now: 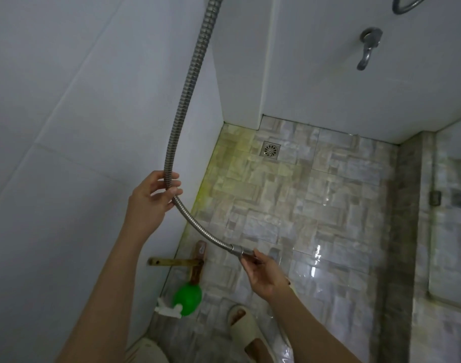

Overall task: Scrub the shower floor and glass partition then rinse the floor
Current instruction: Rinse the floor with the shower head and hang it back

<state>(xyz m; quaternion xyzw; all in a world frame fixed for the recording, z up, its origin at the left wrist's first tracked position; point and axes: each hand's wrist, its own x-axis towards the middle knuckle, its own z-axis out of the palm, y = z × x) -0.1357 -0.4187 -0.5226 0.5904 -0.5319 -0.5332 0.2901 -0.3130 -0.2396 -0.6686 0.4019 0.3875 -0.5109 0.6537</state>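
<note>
1. holding the metal shower hose [187,87] in both hands, we stand at the lower edge of the frame, facing the shower floor [316,195].
2. our left grip [156,195], left of centre, is curled round the hose mid-length, probably to take up slack and steer the bend off the wall.
3. our right grip [266,273], lower centre, closes on the end fitting [237,249]; any head beyond it is hidden under the fingers, so we cannot tell where it points.
4. the floor shines wet in the right half, with greenish staining along the left wall edge near the drain [270,150]. no water shows leaving the hose, so we judge rinsing is about to begin.
5. the glass partition [449,231] runs down the right edge.
6. a green bottle [188,294] and a wooden brush [198,260] lie by the wall at lower left, seemingly set aside within reach.
</note>
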